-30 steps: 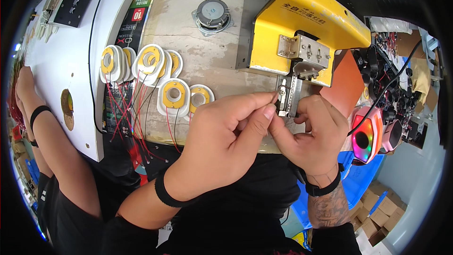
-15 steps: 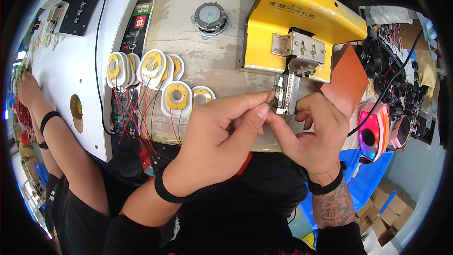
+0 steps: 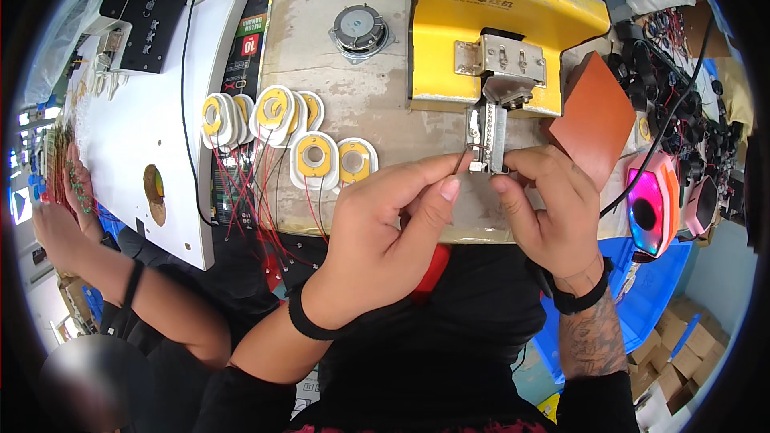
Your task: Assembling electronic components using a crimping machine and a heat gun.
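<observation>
cardboard boxes (image 3: 696, 346), lower right

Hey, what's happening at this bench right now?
A person has both hands at the metal head of a yellow machine. The left hand pinches a thin wire beside the metal head, and the right hand pinches something small against it, too small to tell. Yellow-and-white round parts with red and black leads lie to the left. Another person's hand works at the far left.

A single head-worn fisheye is looking steeply down from close above the left hand (image 3: 377, 232) and right hand (image 3: 545, 208), facing forward over the workbench (image 3: 377, 88) beyond them. Straight edges are bending toward the rim, where detail is probably unreliable.
</observation>
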Demonstrator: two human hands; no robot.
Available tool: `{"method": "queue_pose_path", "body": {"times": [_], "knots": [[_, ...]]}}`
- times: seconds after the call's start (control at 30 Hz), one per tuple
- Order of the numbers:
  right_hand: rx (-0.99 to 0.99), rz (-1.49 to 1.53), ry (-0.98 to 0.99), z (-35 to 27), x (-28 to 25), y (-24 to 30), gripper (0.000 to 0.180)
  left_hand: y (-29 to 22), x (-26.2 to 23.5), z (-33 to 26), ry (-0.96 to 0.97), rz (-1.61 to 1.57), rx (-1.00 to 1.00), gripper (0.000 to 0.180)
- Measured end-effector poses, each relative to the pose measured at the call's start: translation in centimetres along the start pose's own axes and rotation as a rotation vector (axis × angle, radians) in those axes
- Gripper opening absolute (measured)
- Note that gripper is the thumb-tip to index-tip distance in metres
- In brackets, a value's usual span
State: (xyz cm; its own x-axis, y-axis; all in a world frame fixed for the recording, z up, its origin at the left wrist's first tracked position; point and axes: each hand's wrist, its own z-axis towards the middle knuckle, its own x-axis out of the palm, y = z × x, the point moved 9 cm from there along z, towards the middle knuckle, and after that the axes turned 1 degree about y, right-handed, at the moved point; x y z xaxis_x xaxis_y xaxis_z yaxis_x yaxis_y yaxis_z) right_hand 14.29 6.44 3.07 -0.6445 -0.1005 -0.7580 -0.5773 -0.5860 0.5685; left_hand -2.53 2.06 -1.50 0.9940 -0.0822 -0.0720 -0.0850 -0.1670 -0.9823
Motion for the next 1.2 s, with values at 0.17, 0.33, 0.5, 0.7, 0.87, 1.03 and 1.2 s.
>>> {"method": "queue_pose_path", "body": {"times": [0.17, 0.33, 0.5, 0.7, 0.87, 1.03, 1.2], "knots": [[-0.118, 0.048, 0.022, 0.5, -0.1, -0.3, 0.021, -0.7, -0.2, -0.1, -0.163, 0.13, 0.226, 0.022], [-0.223, 0.022, 0.081, 0.8, -0.1, 0.0, 0.026, -2.7, 0.0, 0.2, -0.217, 0.377, 0.368, 0.018], [-0.22, 0.049, 0.073, 0.9, -0.1, -0.3, 0.027, -2.8, 0.0, 0.2, -0.234, 0.41, 0.391, 0.015], [-0.255, -0.073, 0.085, 0.9, -0.3, 0.0, 0.023, -3.0, 0.0, 0.1, -0.255, 0.481, 0.402, 0.014], [-0.331, -0.09, 0.094, 0.8, -0.1, 0.0, 0.021, -4.2, 0.4, 0.2, -0.232, 0.581, 0.58, 0.013], [-0.336, -0.064, 0.111, 0.7, 0.1, 0.2, 0.022, -4.5, 0.8, 0.2, -0.222, 0.607, 0.635, 0.013], [-0.295, -0.031, 0.13, 0.4, 0.2, 0.2, 0.024, -4.2, 1.1, -0.1, -0.221, 0.606, 0.632, 0.02]]}}
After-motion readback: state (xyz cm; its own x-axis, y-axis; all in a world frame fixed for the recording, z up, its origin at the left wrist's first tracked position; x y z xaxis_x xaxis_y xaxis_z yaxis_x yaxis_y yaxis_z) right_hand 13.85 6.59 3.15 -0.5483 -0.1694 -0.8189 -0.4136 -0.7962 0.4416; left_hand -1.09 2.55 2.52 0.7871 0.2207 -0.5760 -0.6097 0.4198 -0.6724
